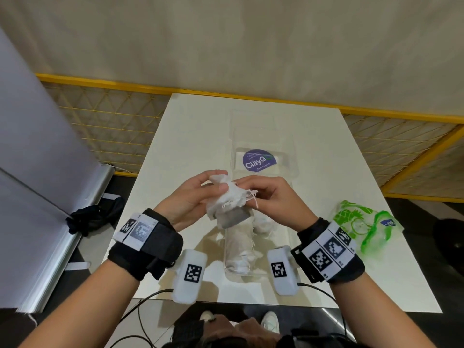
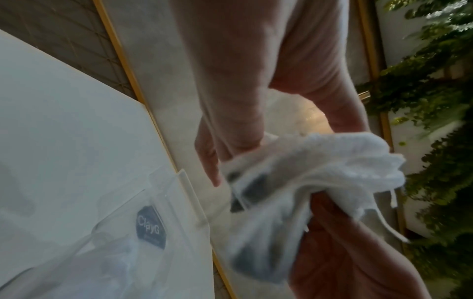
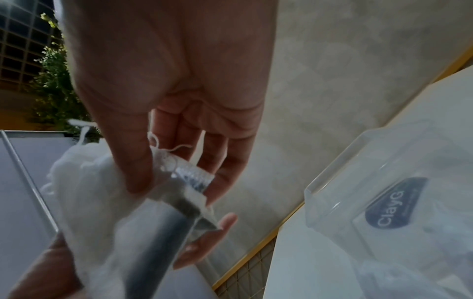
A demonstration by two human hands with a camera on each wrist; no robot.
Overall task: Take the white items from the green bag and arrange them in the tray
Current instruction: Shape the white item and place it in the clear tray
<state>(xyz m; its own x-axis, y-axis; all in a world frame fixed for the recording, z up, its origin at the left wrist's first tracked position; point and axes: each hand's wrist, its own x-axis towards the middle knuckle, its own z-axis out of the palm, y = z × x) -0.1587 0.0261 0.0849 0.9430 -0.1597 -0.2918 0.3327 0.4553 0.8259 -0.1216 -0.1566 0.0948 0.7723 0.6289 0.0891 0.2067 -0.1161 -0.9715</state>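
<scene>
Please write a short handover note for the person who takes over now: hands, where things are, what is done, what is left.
Left hand grips a white cloth above the tray; right hand pinches the cloth's other end.
Green bag lies on the table, right of the tray.
Done: some white cloths already lie in the tray's near end.
Left: place the held cloth in the tray. Whether the bag holds more cannot be told.

Both hands, left hand (image 1: 187,197) and right hand (image 1: 273,199), grip a white cloth (image 1: 229,199) above the clear tray (image 1: 288,156); green bag (image 1: 361,222) lies right.
</scene>
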